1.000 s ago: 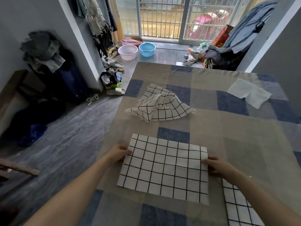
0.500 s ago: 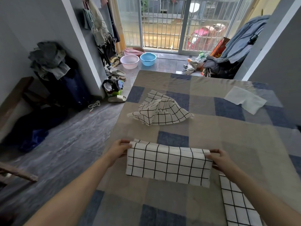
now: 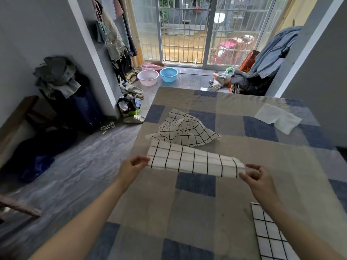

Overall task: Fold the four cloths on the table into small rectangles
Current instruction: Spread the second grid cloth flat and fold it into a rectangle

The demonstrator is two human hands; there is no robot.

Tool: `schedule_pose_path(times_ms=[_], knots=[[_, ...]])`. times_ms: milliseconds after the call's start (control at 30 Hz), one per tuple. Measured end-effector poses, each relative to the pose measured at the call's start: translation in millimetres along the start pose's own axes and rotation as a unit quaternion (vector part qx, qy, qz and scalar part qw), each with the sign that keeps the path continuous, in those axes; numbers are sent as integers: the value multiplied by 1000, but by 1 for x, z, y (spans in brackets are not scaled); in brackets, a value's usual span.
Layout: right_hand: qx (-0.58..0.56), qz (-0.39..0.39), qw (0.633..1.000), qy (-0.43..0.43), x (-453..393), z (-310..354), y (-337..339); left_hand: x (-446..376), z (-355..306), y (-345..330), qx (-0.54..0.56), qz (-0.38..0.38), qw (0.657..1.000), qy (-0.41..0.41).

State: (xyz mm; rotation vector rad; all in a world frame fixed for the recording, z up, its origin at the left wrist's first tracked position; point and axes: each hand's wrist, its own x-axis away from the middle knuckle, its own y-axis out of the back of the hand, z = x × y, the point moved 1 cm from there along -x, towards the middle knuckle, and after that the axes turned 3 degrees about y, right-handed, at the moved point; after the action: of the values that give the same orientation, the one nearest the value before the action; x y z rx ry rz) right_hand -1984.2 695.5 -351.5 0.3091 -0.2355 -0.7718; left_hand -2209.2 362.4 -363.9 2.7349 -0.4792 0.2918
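While your forearms reach in from the bottom edge, a flat checked cloth [image 3: 270,235] lies on the table [image 3: 154,207] under your right arm, at the near right corner. Further out, your left hand [image 3: 131,168] and right hand [image 3: 258,178] each pinch one end of a folded checked cloth [image 3: 195,161], thumb and fingertips closed on the fabric, stretching it into a long band held above the patchwork table cover. Just beyond it, touching or nearly so, sits a crumpled checked cloth [image 3: 185,132]. Farther right, well apart, a plain white cloth [image 3: 277,119] lies flat near the table's far edge.
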Motion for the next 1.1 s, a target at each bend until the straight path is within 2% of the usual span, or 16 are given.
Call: schedule_pose_path(times_ms=[200,367,467,533,600,633,667,733,833,933,1000,1100], knots=[[111,67,987,-97,65,-85,-19,45,89,3,-138,90,983,80],[138,38,981,-129,75,-99,-28,48,91,2,-211,77,971,80],[147,23,980,-129,62,-96,-31,38,81,0,-333,122,923,146],[156,19,978,-135,55,-95,-32,32,70,-7,-448,158,866,157],[162,23,977,-137,51,-92,-33,28,58,-19,-577,135,799,103],[166,25,976,-137,49,-91,-34,28,52,-26,-614,105,780,58],[169,26,976,-136,49,-90,-35,29,46,-36,-616,75,784,7],[173,25,975,-135,48,-90,-38,36,39,-59,-558,50,821,-108],[179,22,975,-133,48,-92,-41,51,45,-101,-472,132,834,-253],[192,26,972,-134,45,-92,-43,50,63,-125,-452,204,810,-313],[200,23,971,-132,43,-92,-44,41,76,-128,-480,229,792,-301],[203,11,971,-123,42,-96,-45,33,92,-123,-504,235,785,-274]])
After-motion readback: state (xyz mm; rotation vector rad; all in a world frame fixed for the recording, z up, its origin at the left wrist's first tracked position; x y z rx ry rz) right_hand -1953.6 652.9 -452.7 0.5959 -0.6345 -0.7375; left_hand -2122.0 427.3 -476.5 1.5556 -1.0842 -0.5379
